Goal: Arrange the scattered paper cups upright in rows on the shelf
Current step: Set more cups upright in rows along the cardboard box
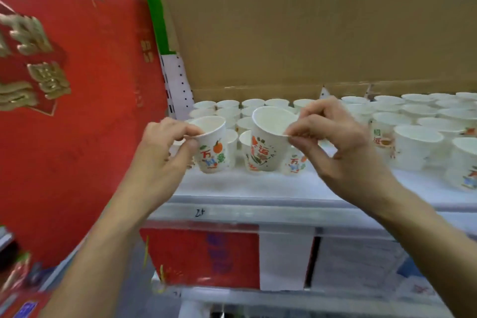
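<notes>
Each hand (165, 142) (333, 137) pinches a light, crushable paper cup (211, 147) (268, 142) by its stiffer rim above the shelf (245, 186).

- Left cup (213, 148): white paper, orange-fruit print, mouth up, tilted; left hand (165, 147) pinches its rim, near the shelf (245, 186) left end.
- Right cup (268, 142): same kind, tilted; right hand (335, 137) pinches its rim, just beside the left cup.
- Rowed cups (418, 137): upright, tightly packed, from the shelf's back edge forward.
</notes>
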The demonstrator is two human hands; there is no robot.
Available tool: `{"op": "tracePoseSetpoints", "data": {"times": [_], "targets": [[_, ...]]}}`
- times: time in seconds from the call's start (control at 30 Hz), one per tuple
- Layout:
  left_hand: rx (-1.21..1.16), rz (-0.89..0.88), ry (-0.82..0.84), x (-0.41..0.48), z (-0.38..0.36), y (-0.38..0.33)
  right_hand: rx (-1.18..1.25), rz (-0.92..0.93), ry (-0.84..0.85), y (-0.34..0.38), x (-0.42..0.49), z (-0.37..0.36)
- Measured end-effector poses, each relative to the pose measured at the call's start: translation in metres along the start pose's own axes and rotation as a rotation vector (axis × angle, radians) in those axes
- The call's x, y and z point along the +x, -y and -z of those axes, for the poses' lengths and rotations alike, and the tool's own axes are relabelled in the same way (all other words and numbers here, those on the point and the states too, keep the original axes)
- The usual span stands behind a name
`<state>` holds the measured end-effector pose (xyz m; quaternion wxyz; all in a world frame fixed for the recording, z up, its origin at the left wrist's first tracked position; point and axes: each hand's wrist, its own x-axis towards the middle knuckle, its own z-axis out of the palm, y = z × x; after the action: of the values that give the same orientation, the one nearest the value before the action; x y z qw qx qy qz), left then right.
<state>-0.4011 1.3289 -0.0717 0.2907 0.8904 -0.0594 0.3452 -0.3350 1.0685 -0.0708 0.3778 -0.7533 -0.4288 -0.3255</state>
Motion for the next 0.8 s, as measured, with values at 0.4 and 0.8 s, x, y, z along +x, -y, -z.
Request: {"op": "tracePoseSetpoints", "data": {"times": [0.4, 0.8], "targets": [[0.097, 0.045, 0.162, -0.007, 0.013, 0.071, 0.023, 0.032, 0.338, -0.003, 0.014, -0.091], [0.014, 0.051, 0.102, -0.018, 0.019, 0.077, -0.156, -0.033, 0.345, 0.019, 0.015, -0.087]]}}
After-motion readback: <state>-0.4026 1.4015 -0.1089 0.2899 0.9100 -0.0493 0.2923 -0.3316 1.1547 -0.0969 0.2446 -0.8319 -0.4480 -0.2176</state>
